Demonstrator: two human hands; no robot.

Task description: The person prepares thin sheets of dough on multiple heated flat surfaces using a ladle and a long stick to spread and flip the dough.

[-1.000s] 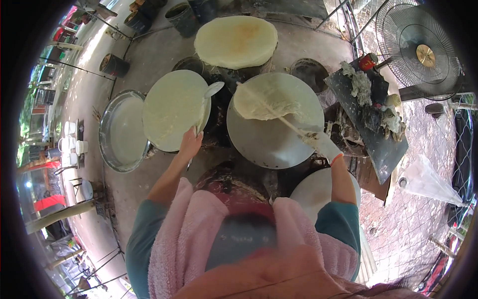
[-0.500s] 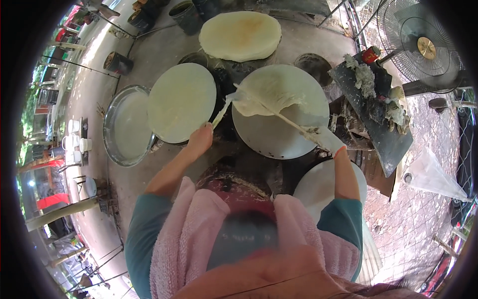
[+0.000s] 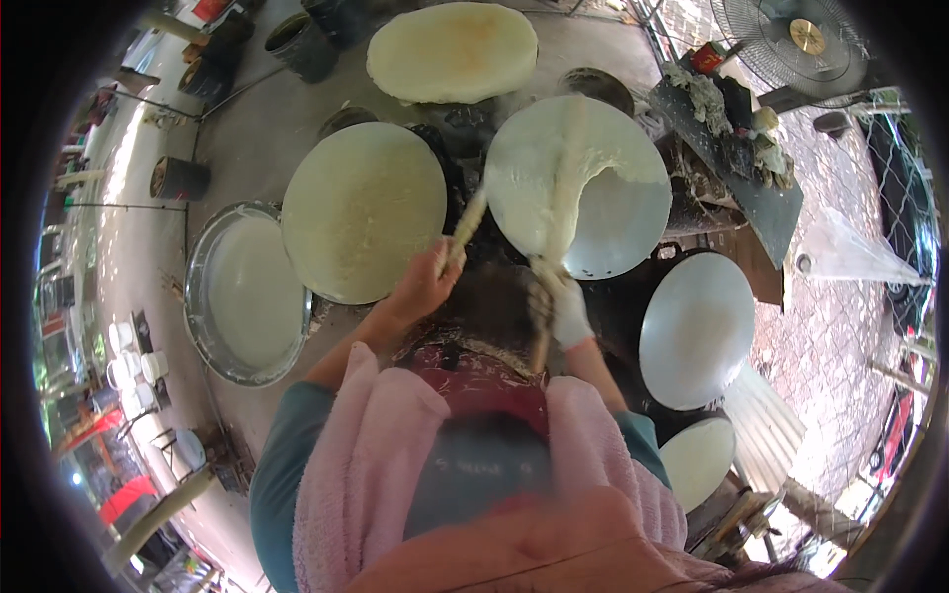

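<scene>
My right hand (image 3: 561, 304), in a pale glove, is closed round a long wooden stick (image 3: 568, 178). Blurred by motion, the stick reaches across a round metal pan (image 3: 623, 232). Pale wet batter (image 3: 524, 148) coats the pan's left and far parts, leaving bare metal at the near right. In my bare left hand (image 3: 433, 275) is a short pale scraper-like stick (image 3: 470, 221), its tip near that pan's left rim. Beside this hand lies a round pan coated with pale batter (image 3: 361, 212).
A wide metal basin (image 3: 198, 336) of white liquid stands at far left. Beyond the pans is another pale, browned round (image 3: 455, 54). To the right are a bare metal pan (image 3: 697, 331), a smaller pale round (image 3: 700, 463), a sloping dark board (image 3: 766, 212) and a fan (image 3: 791, 44).
My right hand has swung left and toward me, turning the long stick from slanted to nearly upright in view. The batter covers more of the right pan's far side. The view has shifted.
</scene>
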